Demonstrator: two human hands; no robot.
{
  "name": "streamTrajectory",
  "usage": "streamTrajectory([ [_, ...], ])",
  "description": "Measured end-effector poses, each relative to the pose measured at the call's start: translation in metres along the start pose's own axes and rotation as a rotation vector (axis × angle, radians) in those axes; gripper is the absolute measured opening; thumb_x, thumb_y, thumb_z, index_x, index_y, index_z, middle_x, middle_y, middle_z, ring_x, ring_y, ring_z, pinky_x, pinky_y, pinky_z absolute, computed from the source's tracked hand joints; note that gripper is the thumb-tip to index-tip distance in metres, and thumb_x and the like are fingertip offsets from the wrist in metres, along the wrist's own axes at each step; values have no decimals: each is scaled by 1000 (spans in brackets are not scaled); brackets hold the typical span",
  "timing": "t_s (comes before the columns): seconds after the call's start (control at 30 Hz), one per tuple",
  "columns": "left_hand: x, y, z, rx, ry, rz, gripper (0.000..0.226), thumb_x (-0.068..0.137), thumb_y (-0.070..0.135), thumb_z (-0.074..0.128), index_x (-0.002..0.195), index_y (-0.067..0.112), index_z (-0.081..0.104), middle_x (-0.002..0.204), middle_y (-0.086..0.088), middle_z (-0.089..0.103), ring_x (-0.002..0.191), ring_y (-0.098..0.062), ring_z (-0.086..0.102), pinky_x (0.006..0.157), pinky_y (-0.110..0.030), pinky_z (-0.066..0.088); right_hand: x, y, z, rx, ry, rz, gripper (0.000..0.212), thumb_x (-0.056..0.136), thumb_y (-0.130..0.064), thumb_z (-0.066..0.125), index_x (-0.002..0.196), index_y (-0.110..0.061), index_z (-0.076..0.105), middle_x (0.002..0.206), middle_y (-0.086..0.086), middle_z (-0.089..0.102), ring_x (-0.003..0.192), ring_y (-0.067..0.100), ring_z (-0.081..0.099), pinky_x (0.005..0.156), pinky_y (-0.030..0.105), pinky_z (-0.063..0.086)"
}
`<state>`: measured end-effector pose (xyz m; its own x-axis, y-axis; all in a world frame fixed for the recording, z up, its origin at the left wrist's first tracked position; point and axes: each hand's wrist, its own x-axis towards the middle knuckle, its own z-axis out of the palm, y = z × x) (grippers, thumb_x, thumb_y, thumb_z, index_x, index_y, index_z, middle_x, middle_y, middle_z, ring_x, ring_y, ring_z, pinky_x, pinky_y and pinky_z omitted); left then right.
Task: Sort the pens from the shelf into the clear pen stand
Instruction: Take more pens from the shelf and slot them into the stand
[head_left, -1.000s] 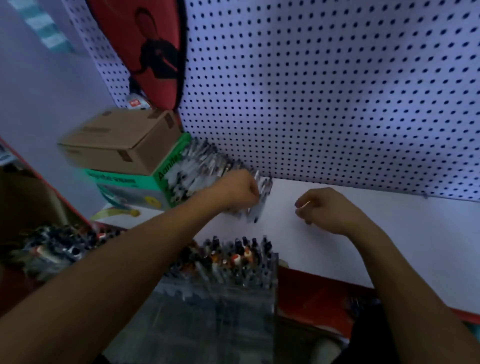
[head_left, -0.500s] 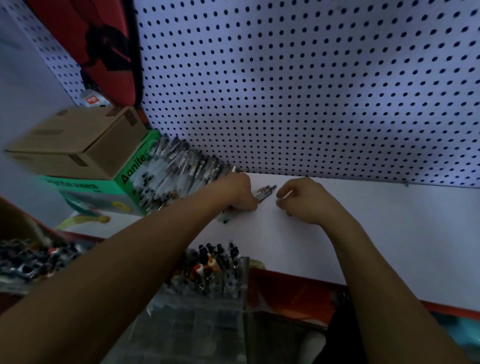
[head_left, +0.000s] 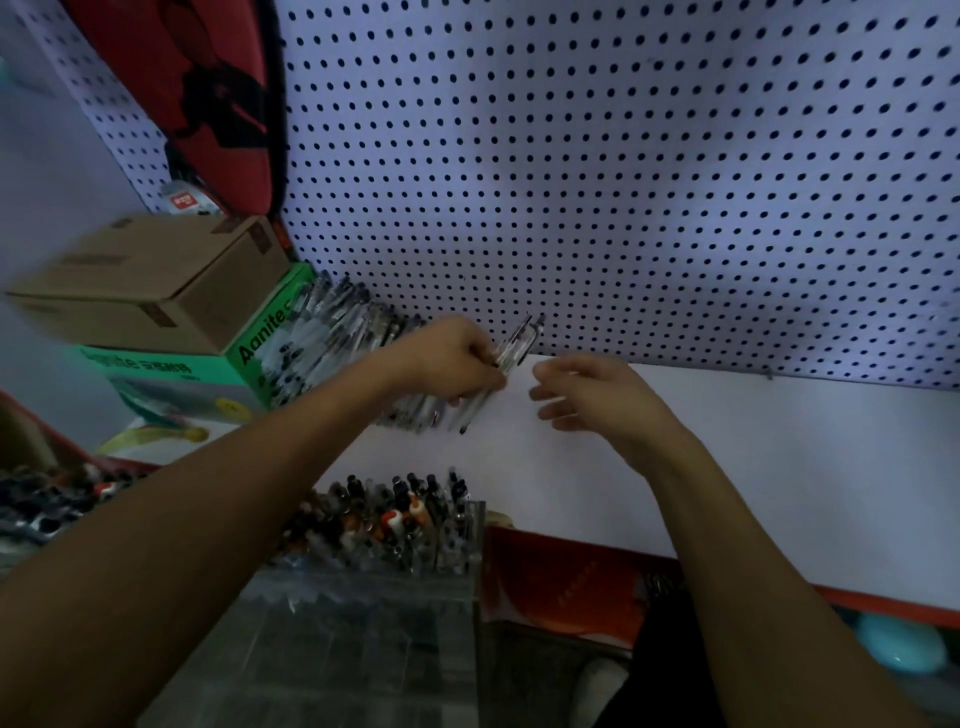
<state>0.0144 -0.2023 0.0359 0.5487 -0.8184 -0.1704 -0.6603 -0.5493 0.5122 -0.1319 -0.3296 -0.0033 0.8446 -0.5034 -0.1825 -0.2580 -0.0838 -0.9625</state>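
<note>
Clear pens (head_left: 517, 345), seemingly two, gripped in left hand (head_left: 452, 356); right hand (head_left: 587, 392) just beside, fingers loose.

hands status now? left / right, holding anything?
Left hand: grips a few pens, lifted off the shelf.
Right hand: open, fingers relaxed, holding nothing, beside the pens.

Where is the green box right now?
The green box sits at the left of the head view on the white shelf, under the brown cardboard box, with the pile of pens leaning against it.
</note>
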Motion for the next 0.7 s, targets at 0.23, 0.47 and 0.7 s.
streamTrajectory([
  [0.23,-60,25,-29,-147,-1,130,21,88,24,71,83,4,68,64,-9,62,53,-11,57,54,-21,49,-29,-28,24,315,46,-230,20,96,-24,61,109,-10,69,94,6,72,75,16,65,71,26,53],
  [0.47,-140,26,-33,-626,289,196,22,95,12,61,117,14,62,80,-8,72,59,-14,58,53,-23,49,-82,-48,42,498,129,-319,14,97,-14,57,96,-8,69,81,10,62,61,18,52,58,27,48],
  [0.7,-223,-7,33,-823,450,197,18,95,15,53,112,16,58,90,-5,73,66,-21,63,60,-28,53,-158,-9,66,252,130,-372,12,96,-12,58,101,-14,68,83,9,70,61,16,60,63,23,52],
])
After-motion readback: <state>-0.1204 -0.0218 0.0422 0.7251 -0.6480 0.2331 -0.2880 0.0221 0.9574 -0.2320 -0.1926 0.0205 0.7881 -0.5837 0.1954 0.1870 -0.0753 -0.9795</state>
